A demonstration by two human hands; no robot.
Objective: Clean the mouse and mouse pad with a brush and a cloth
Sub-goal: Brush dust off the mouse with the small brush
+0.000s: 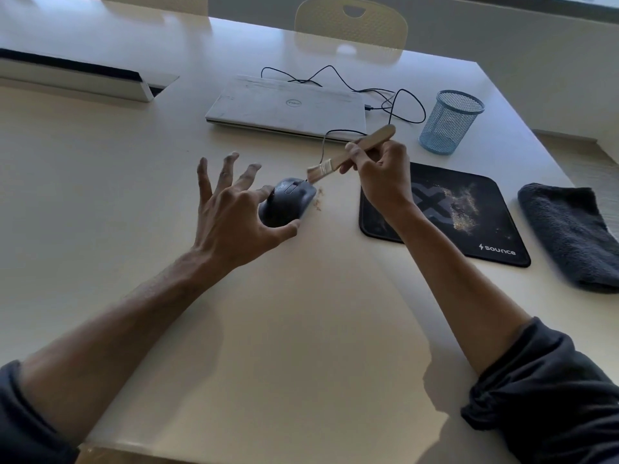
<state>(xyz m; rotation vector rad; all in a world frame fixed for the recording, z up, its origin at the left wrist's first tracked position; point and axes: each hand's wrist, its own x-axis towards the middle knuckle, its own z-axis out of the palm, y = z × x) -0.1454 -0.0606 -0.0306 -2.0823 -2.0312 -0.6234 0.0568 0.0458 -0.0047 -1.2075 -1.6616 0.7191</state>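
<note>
Near edge of the tabletop (301,380): two forearms cross it, dark sleeves pushed up at both lower corners. Broad bare surface between the arms and the near edge.

Left hand (231,212), toward tabletop centre: grip wide open over the mouse (289,202), fingers spread and lifted. Thumb tip and forefinger tip lie at the mouse's sides; cannot tell whether they press it. Mouse is dark, wired, sits flat on the tabletop left of the mouse pad (445,212), apart from it. Its cable (395,105) runs back in loops toward the far edge.

Right hand (382,172): grip closed round the wooden handle of the brush (351,150), thumb and fingers curled on it. Bristles point down-left, just above the mouse's front end; contact not clear. Small brownish crumbs (318,202) on the tabletop just right of the mouse.

Mouse pad: black, printed, speckled with pale debris, lying flat toward the right edge. Cloth (569,236): dark, folded, right of the pad, at the right edge, not touching the pad.

Far side: closed white laptop (288,107); blue mesh pen cup (450,122) upright near the far right corner. Chair (351,25) behind the far edge.
</note>
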